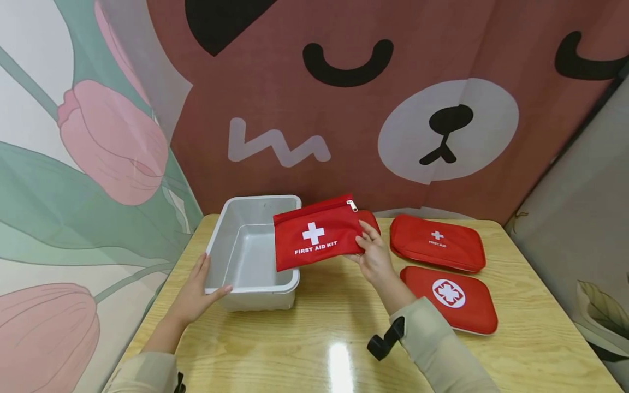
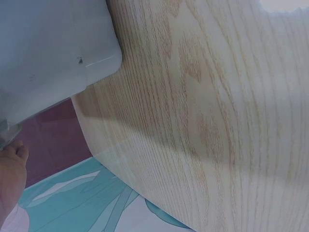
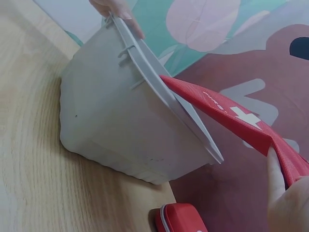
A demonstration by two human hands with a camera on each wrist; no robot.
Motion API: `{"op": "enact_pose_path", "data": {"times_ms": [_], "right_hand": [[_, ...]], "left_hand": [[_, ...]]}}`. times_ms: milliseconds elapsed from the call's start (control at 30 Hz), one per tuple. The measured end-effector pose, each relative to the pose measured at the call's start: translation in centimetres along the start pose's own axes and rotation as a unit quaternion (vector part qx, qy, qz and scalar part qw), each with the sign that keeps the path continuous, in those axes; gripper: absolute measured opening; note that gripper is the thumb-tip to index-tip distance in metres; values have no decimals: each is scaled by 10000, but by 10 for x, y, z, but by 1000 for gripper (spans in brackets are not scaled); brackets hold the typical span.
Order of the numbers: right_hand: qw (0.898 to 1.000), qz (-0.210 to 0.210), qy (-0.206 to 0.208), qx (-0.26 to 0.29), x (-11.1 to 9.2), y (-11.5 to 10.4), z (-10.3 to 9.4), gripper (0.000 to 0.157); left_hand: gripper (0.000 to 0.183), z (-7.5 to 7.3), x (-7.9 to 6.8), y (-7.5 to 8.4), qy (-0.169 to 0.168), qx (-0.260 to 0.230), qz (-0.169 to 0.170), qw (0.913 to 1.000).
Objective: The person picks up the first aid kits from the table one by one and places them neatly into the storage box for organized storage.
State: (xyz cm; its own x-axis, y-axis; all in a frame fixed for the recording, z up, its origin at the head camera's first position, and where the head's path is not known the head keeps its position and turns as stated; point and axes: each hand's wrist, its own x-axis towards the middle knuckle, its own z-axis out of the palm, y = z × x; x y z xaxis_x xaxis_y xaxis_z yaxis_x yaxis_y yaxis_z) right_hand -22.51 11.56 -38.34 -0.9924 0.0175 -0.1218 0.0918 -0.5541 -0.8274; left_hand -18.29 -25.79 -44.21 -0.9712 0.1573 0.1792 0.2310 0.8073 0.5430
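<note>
Pouch [image 1: 316, 234] (printed "FIRST AID KIT"), pinched by right grip [image 1: 375, 256], left grip [image 1: 196, 295] unclenched on bin [image 1: 260, 301].

Beige sleeves [image 1: 437, 341], black wrist attachments [image 1: 387, 339]

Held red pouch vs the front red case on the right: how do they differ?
The held pouch is in the right hand, tilted, partly over the bin; the front case lies on the table. The pouch shows a white cross with FIRST AID KIT lettering; the case, a round white emblem. The pouch has squarer corners, the case rounded ones. Both are red with white markings.
</note>
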Motion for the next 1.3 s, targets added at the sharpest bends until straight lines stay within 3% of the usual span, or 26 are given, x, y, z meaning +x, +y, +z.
{"op": "enact_pose_path", "data": {"times_ms": [667,1300], "right_hand": [[9996,75,-213,-155,8,11,12,46],[9943,197,-642,-827,19,14,21,44]], "left_hand": [[93,1,-1,-1,23,13,-23,10000],[94,1,-1,1,95,36,-21,9999]]}}
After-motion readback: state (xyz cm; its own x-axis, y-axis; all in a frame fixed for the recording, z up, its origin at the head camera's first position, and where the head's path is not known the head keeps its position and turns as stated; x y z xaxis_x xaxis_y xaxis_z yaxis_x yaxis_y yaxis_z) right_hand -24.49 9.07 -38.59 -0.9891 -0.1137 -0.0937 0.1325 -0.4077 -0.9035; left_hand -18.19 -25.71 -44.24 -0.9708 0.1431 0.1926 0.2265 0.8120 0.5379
